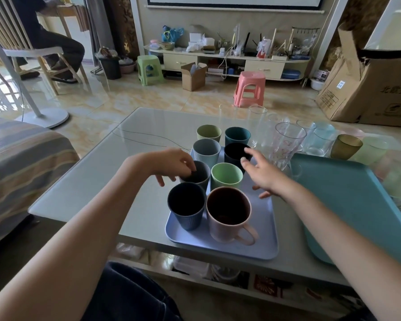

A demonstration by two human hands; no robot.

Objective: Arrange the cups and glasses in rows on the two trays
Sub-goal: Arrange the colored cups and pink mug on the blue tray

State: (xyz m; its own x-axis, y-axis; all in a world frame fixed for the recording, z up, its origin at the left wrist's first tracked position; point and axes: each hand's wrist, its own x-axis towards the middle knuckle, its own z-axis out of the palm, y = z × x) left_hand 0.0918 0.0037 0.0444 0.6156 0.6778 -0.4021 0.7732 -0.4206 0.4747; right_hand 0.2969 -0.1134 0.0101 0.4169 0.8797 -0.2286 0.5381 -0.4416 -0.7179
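Observation:
A lilac tray (262, 239) holds several cups in two rows: a pink mug (229, 218), a dark blue cup (186, 207), a grey cup (197, 174), a light green cup (226, 176), a pale blue cup (206, 150) and a black cup (235, 154). An olive cup (208, 133) and a teal cup (237, 135) stand behind them. My left hand (171, 165) hovers at the grey cup's rim, fingers curled. My right hand (261, 174) is spread open beside the black and green cups. A teal tray (347, 205) lies at the right with nothing on it.
Several clear glasses (285, 144) and an amber tumbler (345, 147) stand behind the teal tray on the glass table (134, 144). A striped sofa is at the left, a cardboard box at the far right, and a pink stool beyond the table.

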